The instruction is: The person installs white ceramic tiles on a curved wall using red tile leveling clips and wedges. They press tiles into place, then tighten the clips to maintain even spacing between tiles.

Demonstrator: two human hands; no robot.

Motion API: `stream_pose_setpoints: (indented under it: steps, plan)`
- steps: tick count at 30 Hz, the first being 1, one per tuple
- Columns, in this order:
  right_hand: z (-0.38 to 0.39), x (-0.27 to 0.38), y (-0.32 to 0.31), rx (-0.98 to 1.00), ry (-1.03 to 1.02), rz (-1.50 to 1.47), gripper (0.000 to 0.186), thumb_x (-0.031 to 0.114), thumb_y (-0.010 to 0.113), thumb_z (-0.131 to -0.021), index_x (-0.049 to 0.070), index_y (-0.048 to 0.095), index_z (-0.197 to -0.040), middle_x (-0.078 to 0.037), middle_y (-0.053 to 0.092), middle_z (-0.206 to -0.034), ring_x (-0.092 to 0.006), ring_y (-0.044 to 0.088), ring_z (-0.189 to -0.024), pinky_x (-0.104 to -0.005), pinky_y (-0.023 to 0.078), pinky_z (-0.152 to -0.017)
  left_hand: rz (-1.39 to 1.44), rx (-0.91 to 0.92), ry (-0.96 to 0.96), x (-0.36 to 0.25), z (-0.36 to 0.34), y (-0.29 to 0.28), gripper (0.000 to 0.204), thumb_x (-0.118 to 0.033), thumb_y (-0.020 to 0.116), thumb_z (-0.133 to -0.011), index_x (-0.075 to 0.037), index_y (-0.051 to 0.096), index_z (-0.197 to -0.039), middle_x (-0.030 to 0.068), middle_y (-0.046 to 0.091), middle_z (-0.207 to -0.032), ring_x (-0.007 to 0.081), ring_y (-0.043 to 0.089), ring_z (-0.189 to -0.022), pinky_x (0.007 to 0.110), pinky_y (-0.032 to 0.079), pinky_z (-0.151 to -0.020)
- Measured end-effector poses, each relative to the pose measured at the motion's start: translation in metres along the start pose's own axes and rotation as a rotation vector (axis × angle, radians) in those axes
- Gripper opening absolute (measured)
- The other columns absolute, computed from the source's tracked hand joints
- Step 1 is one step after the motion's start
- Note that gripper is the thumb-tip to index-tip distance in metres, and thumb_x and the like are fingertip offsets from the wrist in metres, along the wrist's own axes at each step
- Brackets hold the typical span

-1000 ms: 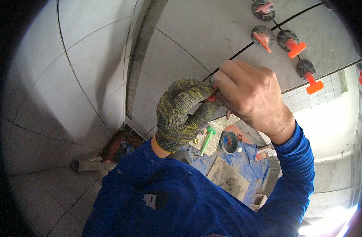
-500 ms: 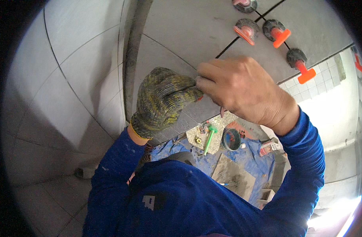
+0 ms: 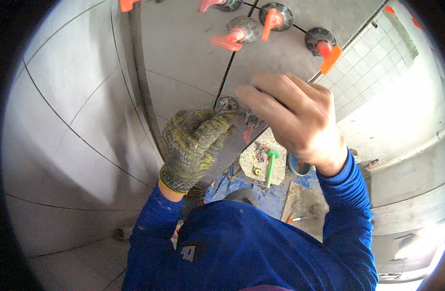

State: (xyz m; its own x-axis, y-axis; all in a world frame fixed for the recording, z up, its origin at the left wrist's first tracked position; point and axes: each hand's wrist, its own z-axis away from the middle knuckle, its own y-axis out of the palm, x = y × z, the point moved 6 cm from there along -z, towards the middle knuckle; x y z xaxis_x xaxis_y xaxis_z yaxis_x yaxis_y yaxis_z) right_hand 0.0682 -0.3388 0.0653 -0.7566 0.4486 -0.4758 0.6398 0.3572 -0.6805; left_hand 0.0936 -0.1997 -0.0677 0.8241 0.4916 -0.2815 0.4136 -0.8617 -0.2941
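Observation:
My left hand, in a grey-and-yellow knit glove, pinches at a tile leveler with a dark round base on the joint of the grey wall tiles. The glove covers most of that leveler's handle. Just right of the fingertips is a second leveler with a red handle. My bare right hand hovers to the right, apart from the glove. Its fingers are loosely bent and spread, slightly blurred at the tips, and no object shows in them.
Several tile levelers with orange-red T handles stick out along the joints above. Below lie a green-handled mallet on a speckled board, a bucket and a blue sheet. A large pale tiled wall stands at left.
My right hand has come away from the left glove, its fingers loosening. The view has shifted, so the upper levelers sit further left and two levelers by the glove now show.

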Motion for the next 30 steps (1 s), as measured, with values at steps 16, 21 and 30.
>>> stream_pose_setpoints:
  steps: [16,21,30]
  plan:
    - [0.131,0.032,0.004,-0.262,0.788,-0.486,0.023,-0.007,0.075,-0.081,0.003,0.074,-0.102,-0.011,0.071,-0.086,-0.0236,0.071,-0.07,-0.0331,0.055,-0.059,0.519,0.51,-0.524,0.018,-0.029,-0.013,0.015,-0.015,0.072,-0.096,-0.003,0.07,-0.105,0.0034,0.07,-0.093,0.0156,0.066,-0.082,0.03,0.052,-0.071]
    - [0.139,0.045,0.011,-0.306,0.822,-0.61,0.02,-0.006,0.073,-0.085,0.001,0.072,-0.103,-0.013,0.071,-0.088,-0.0245,0.07,-0.07,-0.0329,0.054,-0.061,-0.032,0.848,0.262,-0.04,0.002,0.002,0.02,-0.009,0.068,-0.094,-0.004,0.072,-0.113,0.0105,0.072,-0.109,0.0269,0.069,-0.101,0.042,0.055,-0.088]
    - [0.13,0.047,0.029,-0.335,0.923,-0.406,0.029,0.003,0.085,-0.078,0.005,0.074,-0.105,-0.009,0.069,-0.089,-0.0197,0.067,-0.07,-0.0303,0.051,-0.058,0.189,0.261,-0.275,-0.018,-0.001,-0.035,0.03,-0.016,0.082,-0.088,-0.006,0.071,-0.114,0.0076,0.068,-0.103,0.0168,0.067,-0.089,0.03,0.054,-0.077]
